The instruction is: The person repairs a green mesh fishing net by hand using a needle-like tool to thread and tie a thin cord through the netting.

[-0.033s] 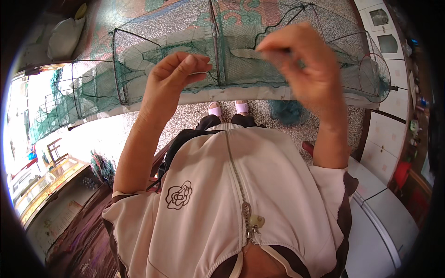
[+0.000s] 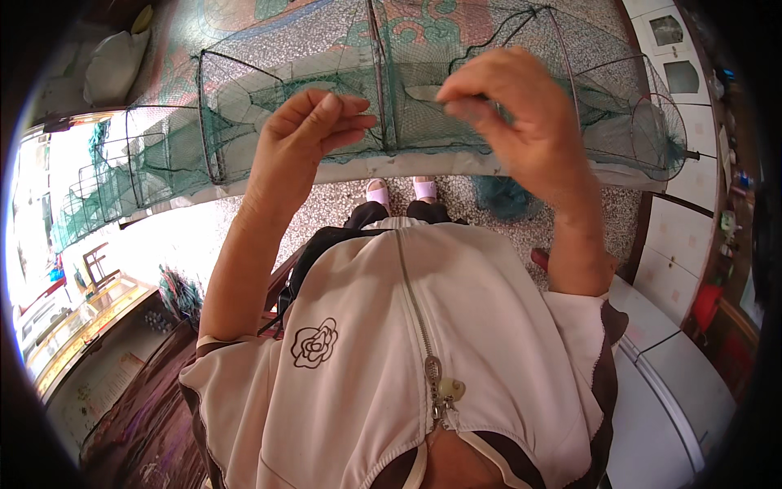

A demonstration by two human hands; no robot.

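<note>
A long green mesh net trap (image 2: 326,65) with dark wire frames stretches across in front of me. My left hand (image 2: 303,130) is raised over its near edge, thumb pressed against the bent index finger and the lower fingers reaching rightward. Across a gap, my right hand (image 2: 529,118) hovers above the net's right half with thumb and index finger brought together. Anything pinched in either hand is too fine to make out. A dark wire frame (image 2: 377,73) of the trap stands between the two hands.
Under the net lies a pale table edge (image 2: 342,173). A bundle of blue-green netting (image 2: 503,198) rests on the speckled floor beside my pink slippers (image 2: 424,190). White cabinets (image 2: 672,232) stand at the right, and a pale bag (image 2: 116,69) at the far left.
My right hand has shifted slightly left and down, nearer to my left hand. The left hand and the net look almost the same.
</note>
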